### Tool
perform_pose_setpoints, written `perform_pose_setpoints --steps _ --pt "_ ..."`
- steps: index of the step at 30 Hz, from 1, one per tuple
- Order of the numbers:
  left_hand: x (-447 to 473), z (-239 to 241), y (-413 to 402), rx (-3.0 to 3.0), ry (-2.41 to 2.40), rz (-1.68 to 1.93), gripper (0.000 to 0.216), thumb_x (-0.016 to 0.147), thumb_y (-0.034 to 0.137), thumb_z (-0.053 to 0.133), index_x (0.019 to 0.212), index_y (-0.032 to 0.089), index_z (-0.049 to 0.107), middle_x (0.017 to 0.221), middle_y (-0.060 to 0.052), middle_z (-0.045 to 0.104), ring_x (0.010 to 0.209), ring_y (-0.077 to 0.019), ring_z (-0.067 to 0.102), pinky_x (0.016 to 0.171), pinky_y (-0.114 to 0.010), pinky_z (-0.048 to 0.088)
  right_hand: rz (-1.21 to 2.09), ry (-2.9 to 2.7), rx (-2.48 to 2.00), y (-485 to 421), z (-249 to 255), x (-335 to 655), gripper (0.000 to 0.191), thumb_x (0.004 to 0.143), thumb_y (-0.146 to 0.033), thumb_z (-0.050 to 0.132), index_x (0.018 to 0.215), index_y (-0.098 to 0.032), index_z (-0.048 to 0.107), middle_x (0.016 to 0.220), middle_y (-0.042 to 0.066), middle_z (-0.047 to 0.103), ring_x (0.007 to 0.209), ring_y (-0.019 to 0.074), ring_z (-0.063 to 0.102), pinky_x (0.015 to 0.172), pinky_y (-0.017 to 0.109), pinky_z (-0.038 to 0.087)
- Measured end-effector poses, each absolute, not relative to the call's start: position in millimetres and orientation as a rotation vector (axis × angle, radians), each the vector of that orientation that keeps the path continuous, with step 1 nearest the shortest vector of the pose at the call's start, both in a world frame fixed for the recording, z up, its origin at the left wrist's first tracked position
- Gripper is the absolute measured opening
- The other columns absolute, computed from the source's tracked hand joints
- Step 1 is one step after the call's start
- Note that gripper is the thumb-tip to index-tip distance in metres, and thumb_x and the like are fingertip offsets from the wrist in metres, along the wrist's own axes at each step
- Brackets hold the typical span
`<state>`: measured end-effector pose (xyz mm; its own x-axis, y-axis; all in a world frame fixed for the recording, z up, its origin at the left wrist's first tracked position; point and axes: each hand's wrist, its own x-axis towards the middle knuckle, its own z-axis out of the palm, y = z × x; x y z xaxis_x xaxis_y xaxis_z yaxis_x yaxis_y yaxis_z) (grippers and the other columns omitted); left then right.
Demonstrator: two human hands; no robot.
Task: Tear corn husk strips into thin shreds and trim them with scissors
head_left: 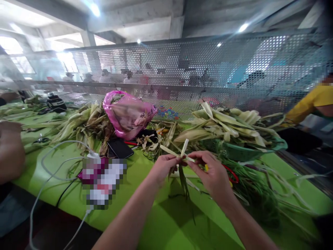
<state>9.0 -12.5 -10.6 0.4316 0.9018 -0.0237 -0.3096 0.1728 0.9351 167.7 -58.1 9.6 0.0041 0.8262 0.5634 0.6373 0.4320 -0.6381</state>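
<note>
Pale corn husk strips cross one another between my two hands, just above the green table. My left hand pinches them at the crossing with thumb and fingers. From the right, my right hand grips the end of one strip between thumb and forefinger. Darker green strands hang down below the pinch. Under my right hand lies a tool with red handles, partly hidden by the hand. The fingertips of my left hand cover part of the crossing.
Corn husks heap over a green basket at the right, with green strands before it. A pink plastic bag, dark phone, blurred-out phone and white cables lie leftward. People sit at both sides; a perforated metal screen stands behind.
</note>
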Motion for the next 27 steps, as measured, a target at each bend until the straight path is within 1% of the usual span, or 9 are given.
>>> perform_pose_setpoints --steps 2,5,8,12,16,18,21,24,27 --pt "9.6 -11.6 -11.8 1.038 0.687 0.966 0.030 0.066 0.040 0.074 0.068 0.011 0.072 0.047 0.003 0.044 0.046 -0.0054 0.031 0.047 -0.023 0.020 0.203 -1.845 -1.164 -62.6 11.0 161.4 0.009 0.085 -0.024 0.059 0.091 -0.024 0.065 0.092 0.005 0.065 0.087 0.0211 0.060 0.079 0.034 0.048" --pt "10.6 -12.0 -11.4 0.918 0.643 0.977 0.032 0.063 0.038 0.076 0.080 0.011 0.074 0.058 0.000 0.057 0.054 -0.0073 0.044 0.054 -0.021 0.032 0.146 -2.069 -1.097 -65.9 9.1 153.5 0.023 0.084 -0.012 0.053 0.096 -0.026 0.067 0.095 0.005 0.066 0.094 0.0220 0.059 0.083 0.036 0.047" --pt "11.1 -10.8 -11.5 0.813 0.639 0.975 0.039 0.061 0.036 0.078 0.089 0.011 0.074 0.070 -0.004 0.065 0.063 -0.0104 0.054 0.065 -0.023 0.041 -0.062 -2.223 -1.171 -66.1 4.9 150.0 0.034 0.082 -0.007 0.050 0.105 -0.027 0.065 0.102 0.006 0.065 0.099 0.0241 0.057 0.084 0.038 0.044" --pt "11.9 -8.1 -12.9 0.750 0.654 0.980 0.038 0.057 0.035 0.081 0.084 0.010 0.074 0.070 -0.005 0.067 0.061 -0.0098 0.055 0.063 -0.022 0.041 -0.359 -2.331 -1.268 -66.1 -1.1 147.6 0.033 0.085 -0.007 0.047 0.107 -0.024 0.065 0.104 0.007 0.064 0.099 0.0256 0.055 0.084 0.040 0.041" --pt "13.1 -7.2 -15.3 0.758 0.631 0.980 0.036 0.056 0.036 0.082 0.079 0.009 0.073 0.069 -0.006 0.067 0.062 -0.0109 0.056 0.061 -0.021 0.040 -0.556 -2.327 -1.256 -67.5 -6.4 144.1 0.025 0.088 -0.010 0.048 0.101 -0.023 0.065 0.102 0.008 0.066 0.093 0.0252 0.055 0.082 0.040 0.038" --pt "13.4 -8.3 -15.7 0.773 0.621 0.988 0.038 0.056 0.038 0.082 0.079 0.009 0.073 0.069 -0.006 0.067 0.061 -0.0112 0.055 0.061 -0.022 0.040 -0.571 -2.300 -1.192 -69.1 -6.2 142.8 0.023 0.089 -0.012 0.049 0.101 -0.022 0.065 0.100 0.006 0.068 0.090 0.0243 0.056 0.081 0.040 0.037" --pt "13.9 -10.2 -15.2 0.810 0.646 1.020 0.041 0.057 0.040 0.081 0.081 0.008 0.073 0.067 -0.005 0.066 0.059 -0.0105 0.053 0.062 -0.023 0.039 -0.480 -2.235 -1.099 -72.0 -1.7 143.0 0.020 0.090 -0.013 0.051 0.101 -0.022 0.065 0.094 0.004 0.070 0.087 0.0220 0.057 0.081 0.038 0.037" --pt "15.4 -9.7 -14.3 0.862 0.635 1.061 0.041 0.055 0.039 0.082 0.080 0.009 0.073 0.069 -0.005 0.067 0.066 -0.0127 0.056 0.071 -0.025 0.042 -0.366 -2.086 -1.093 -72.7 4.2 147.3 0.014 0.089 -0.017 0.055 0.095 -0.023 0.066 0.088 0.003 0.070 0.084 0.0208 0.058 0.079 0.036 0.038" --pt "17.7 -8.5 -14.1 0.942 0.615 1.035 0.038 0.056 0.041 0.081 0.077 0.010 0.073 0.073 -0.006 0.067 0.073 -0.0154 0.058 0.080 -0.029 0.044 -0.277 -1.904 -1.156 -68.1 7.2 154.8 0.008 0.086 -0.023 0.060 0.088 -0.023 0.067 0.092 0.004 0.069 0.090 0.0224 0.058 0.081 0.037 0.039"
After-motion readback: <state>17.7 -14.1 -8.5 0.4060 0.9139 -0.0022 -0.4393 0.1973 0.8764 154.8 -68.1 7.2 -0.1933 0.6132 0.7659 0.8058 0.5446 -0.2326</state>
